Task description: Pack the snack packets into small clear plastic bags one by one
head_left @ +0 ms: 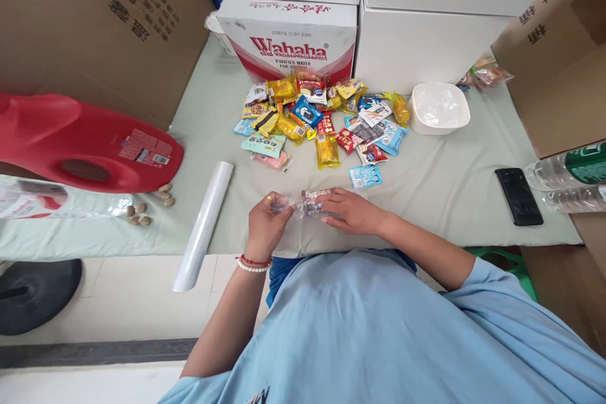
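Near the table's front edge, a small brown snack packet (311,203) lies with clear plastic film (283,204) around it. My left hand (268,219) is closed, pinching the gathered film at the packet's left end. From the right, my right hand (353,209) holds the packet down, its fingers over the right part and its thumb apart on the near side. That part of the packet is hidden under the fingers. Just beyond my hands lies a light blue packet (365,175). A roll of plastic film (203,227) lies to the left, jutting over the table edge.
A heap of wrapped snacks (307,113) lies before a Wahaha carton (288,38). A white plastic tub (439,108) stands to its right. A phone (519,196) and bottles (568,167) lie at far right; a red jug (89,145) and several walnuts (141,208) at left.
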`<state>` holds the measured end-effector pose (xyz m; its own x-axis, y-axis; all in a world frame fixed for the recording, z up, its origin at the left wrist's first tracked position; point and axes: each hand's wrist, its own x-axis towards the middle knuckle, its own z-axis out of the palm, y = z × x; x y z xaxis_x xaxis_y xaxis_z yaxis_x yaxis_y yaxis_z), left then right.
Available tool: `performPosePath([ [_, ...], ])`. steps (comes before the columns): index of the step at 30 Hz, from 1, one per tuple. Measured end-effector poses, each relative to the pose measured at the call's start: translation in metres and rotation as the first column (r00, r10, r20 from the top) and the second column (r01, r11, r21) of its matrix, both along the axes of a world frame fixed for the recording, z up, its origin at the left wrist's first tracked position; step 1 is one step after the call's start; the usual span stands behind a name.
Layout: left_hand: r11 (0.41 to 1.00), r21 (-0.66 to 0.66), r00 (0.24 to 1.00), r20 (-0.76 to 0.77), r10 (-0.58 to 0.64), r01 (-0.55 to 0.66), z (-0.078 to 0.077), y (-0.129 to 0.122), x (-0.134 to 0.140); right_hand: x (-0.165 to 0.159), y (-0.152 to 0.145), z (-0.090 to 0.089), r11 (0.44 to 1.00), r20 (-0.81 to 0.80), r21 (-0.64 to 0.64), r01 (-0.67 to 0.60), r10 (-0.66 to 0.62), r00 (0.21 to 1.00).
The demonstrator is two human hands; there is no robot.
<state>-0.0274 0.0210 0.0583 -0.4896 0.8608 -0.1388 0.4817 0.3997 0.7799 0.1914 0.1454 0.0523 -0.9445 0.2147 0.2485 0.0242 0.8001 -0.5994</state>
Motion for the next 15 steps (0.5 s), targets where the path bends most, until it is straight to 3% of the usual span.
performPosePath([
  [4, 0.992, 0.080, 0.989, 0.110, -0.103, 0.094, 0.015, 0.011, 0.041, -0.002, 0.001, 0.001, 0.997, 0.015, -0.074, -0.015, 0.017, 1.000],
  [8, 0.952, 0.208, 0.972, 0.028, -0.235, 0.224, 0.007, 0.024, 0.062, 0.008, 0.012, 0.002, 0.955, 0.023, -0.297, -0.019, 0.027, 0.999],
  [10, 0.932, 0.181, 0.949, -0.105, -0.298, 0.313, 0.002, 0.025, 0.065, 0.018, 0.019, 0.000, 0.870, 0.022, -0.486, 0.083, -0.083, 0.996],
  [12, 0.922, 0.082, 0.900, -0.266, -0.346, 0.379, -0.002, 0.024, 0.067, 0.029, 0.025, -0.005, 0.721, 0.077, -0.625, 0.299, -0.324, 0.943],
  [14, 0.915, -0.026, 0.829, -0.412, -0.377, 0.403, -0.003, 0.022, 0.072, 0.037, 0.026, -0.013, 0.583, 0.166, -0.595, 0.554, -0.584, 0.794],
  [15, 0.912, -0.066, 0.795, -0.467, -0.387, 0.405, -0.003, 0.021, 0.076, 0.039, 0.024, -0.017, 0.554, 0.191, -0.514, 0.655, -0.670, 0.717],
])
